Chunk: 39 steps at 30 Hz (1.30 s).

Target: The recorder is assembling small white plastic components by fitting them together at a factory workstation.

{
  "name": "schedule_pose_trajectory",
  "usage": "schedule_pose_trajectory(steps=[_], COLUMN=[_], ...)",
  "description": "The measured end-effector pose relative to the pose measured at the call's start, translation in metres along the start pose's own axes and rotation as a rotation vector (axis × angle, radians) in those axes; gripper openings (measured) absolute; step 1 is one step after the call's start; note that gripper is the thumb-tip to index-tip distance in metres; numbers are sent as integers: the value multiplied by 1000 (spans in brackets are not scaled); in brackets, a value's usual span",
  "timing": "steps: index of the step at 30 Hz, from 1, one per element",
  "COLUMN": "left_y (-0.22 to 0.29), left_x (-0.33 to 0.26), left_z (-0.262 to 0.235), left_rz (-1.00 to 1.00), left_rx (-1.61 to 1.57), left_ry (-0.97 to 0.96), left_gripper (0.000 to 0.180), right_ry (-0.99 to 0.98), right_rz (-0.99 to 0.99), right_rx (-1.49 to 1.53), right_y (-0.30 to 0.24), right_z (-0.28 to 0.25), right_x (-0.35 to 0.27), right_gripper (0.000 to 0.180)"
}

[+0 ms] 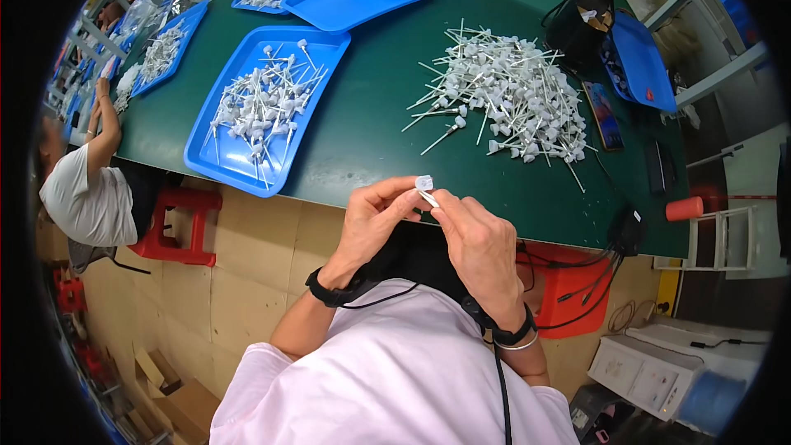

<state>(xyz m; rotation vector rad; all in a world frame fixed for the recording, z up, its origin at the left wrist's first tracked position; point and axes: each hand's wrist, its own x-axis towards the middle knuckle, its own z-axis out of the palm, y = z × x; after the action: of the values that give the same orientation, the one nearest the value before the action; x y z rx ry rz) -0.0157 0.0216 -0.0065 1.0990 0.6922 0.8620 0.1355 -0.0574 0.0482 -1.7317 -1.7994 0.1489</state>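
Observation:
Just off the near edge of the green table, both my hands hold one small plastic piece (424,184) with a translucent white head and a thin white stem. My left hand (367,221) pinches it near the head between thumb and fingers. My right hand (484,245) closes on the stem; its fingertips partly hide it. Beyond them to the right lies a big heap of similar white-stemmed pieces (519,99) directly on the table. A blue tray (208,142) at the left carries a smaller pile of them. One piece (445,133) lies at the heap's near side.
Empty-looking blue trays (354,4) overlap at the back. A black bag (581,25), a phone (603,115) and cables (589,280) are on the right. A red stool (177,227) stands left, near a co-worker in a white shirt (91,198). The table's edge (329,200) runs before me.

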Motion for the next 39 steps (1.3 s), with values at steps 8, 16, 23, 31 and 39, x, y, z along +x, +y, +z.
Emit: schedule_pose_trajectory(steps=[8, 16, 23, 31, 39], left_y=[7, 4, 2, -1, -5], left_x=[-4, -6, -11, -13, -15], left_z=[-10, 3, 13, 16, 18], left_rz=[-16, 32, 94, 123, 167], left_rx=[-33, -47, 8, 78, 41], left_ry=[5, 59, 122, 168, 173], left_gripper=[22, 23, 27, 25, 25], right_ry=[14, 18, 52, 65, 6], right_rz=[26, 20, 53, 57, 84], right_rx=[29, -26, -42, -124, -189], right_y=[2, -6, -8, -10, -13], right_z=[-4, -3, 2, 4, -2], right_x=[-6, 2, 1, -1, -2], right_gripper=[17, 15, 16, 14, 14])
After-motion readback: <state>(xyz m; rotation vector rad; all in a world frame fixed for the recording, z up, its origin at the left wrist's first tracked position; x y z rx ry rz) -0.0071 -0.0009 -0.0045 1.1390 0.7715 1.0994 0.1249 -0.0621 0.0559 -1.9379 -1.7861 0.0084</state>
